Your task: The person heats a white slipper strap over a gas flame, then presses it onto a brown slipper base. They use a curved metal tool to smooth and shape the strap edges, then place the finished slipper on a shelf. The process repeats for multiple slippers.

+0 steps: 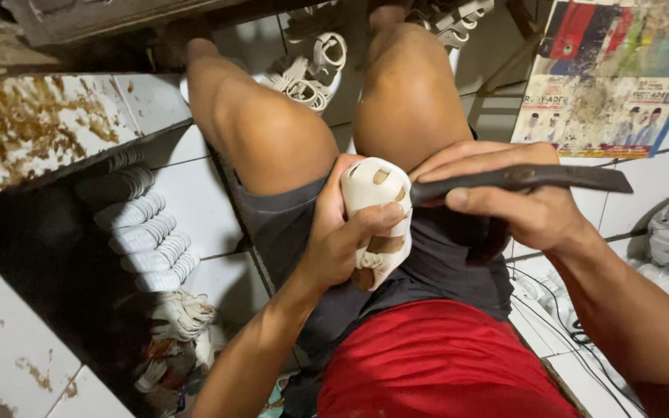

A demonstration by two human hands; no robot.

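a cream strapped shoe upper is held over the lap, between the knees, by the left hand; the grip is closed around it, thumb laid across the front straps, apparently so the piece is steadied against the thigh. a dark flat-bladed tool is clasped in the right hand, grip closed on the shaft, its tip set against the upper's side edge, the long handle pointing away to the right. stacks of white ribbed soles are laid in overlapping rows in a dark recess beside a stained tiled ledge, within reach of the left arm. more white strapped uppers are piled on the tiled floor beyond the knees. no closed containers are seen; what lies under the stacks cannot be told.
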